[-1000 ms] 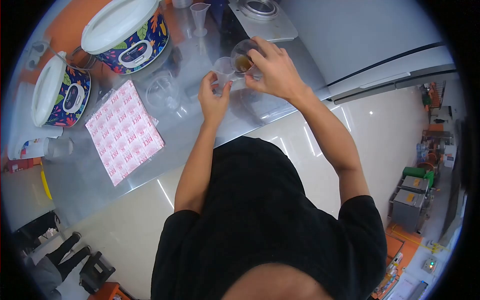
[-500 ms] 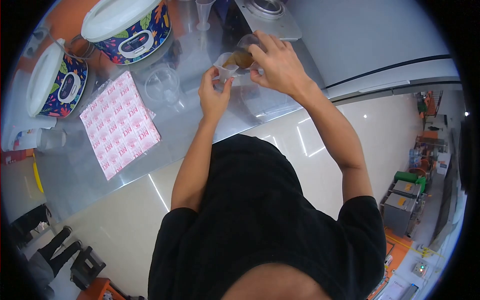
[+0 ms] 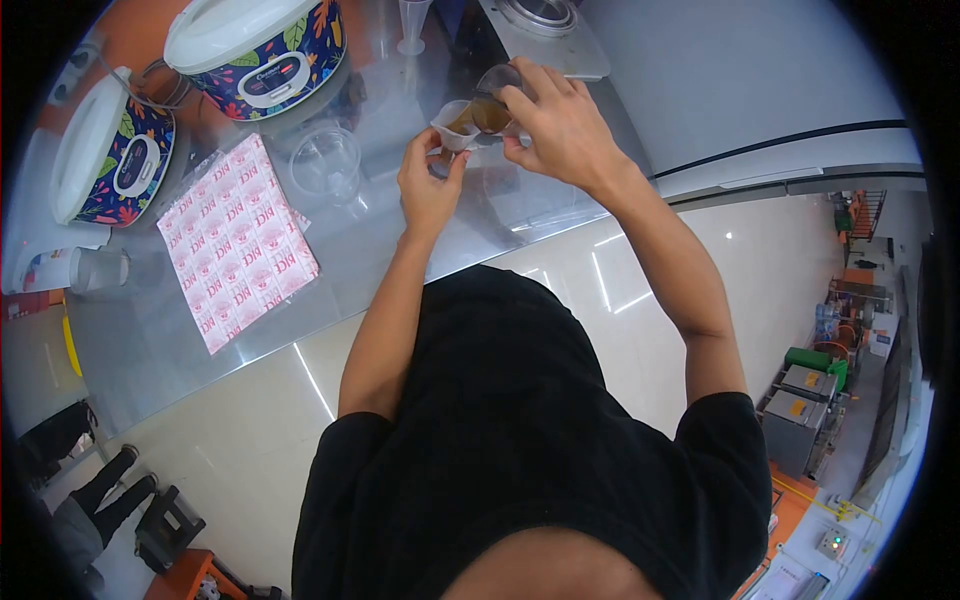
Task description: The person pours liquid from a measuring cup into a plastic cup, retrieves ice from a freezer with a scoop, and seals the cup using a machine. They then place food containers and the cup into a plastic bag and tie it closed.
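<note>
My left hand (image 3: pixel 430 187) is closed around a small translucent white cup (image 3: pixel 452 134) with a flared rim, thumb and fingers on opposite sides. Brown liquid shows inside it. My right hand (image 3: pixel 565 128) grips a clear plastic cup (image 3: pixel 493 90), tipped to the left with brown liquid down at its lower side. The tilted cup's lip overlaps the small cup's rim in this view. Both are held over the steel table (image 3: pixel 390 215), near its front edge. To the left of my left hand stands a clear round container (image 3: pixel 325 163).
A stack of pink-and-white printed paper (image 3: pixel 238 245) lies on the left. Behind it are two patterned cookers with white lids, one large (image 3: pixel 262 72) and one farther left (image 3: pixel 120 160). A tall clear cup (image 3: pixel 412 28) and a scale (image 3: pixel 560 45) stand at the back.
More brown liquid shows in the small cup in my left hand. The clear cup in my right hand stays tipped over it. The view has shifted slightly.
</note>
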`<state>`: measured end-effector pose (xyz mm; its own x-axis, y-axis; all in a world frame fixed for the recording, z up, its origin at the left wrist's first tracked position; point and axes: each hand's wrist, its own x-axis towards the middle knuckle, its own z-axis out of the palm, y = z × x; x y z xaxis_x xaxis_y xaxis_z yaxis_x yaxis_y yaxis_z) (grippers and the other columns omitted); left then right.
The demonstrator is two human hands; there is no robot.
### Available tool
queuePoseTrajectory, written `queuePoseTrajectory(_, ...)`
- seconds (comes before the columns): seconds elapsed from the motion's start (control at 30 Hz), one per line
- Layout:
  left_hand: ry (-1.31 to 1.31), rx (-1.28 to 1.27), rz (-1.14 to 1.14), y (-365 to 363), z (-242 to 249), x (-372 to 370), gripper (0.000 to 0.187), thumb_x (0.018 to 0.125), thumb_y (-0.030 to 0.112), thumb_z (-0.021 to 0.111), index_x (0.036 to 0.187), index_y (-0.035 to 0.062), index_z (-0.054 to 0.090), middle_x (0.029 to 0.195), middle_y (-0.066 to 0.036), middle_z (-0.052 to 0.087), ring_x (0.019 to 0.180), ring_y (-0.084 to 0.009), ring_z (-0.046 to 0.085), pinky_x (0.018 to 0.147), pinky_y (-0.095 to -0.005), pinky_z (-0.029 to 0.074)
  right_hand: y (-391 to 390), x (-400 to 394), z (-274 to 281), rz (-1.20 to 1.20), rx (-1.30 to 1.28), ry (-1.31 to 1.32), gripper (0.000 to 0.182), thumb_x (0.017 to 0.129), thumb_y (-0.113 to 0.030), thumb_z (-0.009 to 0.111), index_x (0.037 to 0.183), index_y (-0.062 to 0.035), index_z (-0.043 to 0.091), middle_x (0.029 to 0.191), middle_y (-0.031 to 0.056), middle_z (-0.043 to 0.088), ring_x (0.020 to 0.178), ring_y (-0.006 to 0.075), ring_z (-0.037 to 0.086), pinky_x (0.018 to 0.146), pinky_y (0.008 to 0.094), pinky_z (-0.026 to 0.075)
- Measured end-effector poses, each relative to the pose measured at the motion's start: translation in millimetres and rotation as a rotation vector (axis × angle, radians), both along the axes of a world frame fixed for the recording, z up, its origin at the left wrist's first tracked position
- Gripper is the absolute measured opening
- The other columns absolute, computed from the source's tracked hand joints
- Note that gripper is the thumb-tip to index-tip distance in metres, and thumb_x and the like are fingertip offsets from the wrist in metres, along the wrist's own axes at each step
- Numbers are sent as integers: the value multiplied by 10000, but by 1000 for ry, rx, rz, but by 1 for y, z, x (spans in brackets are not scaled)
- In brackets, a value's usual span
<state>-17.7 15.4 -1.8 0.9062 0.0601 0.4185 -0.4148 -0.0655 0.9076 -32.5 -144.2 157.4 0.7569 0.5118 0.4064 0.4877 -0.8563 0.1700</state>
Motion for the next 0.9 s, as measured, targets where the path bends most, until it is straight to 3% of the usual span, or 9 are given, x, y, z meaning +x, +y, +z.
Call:
queuePoseTrajectory(0.8,15,13,1,1,-1,0,485,759,57,778,1167,-50,539,1087,-183,644,985,-234,644,791,-330,551,1,-2,3,-7,-55,12,430,644,-192,743,1022,-83,571,1263,218,505,1053,377,562,799,501,471)
queuePoseTrajectory(0.9,-7,-30,23,-1,-3,0,438,751,84,775,1128,7,565,1053,-146,644,870,-263,661,749,-338,526,1,-2,2,-9,-34,18,420,650,-194,736,1019,-79,573,1275,223,504,1082,384,555,810,500,471)
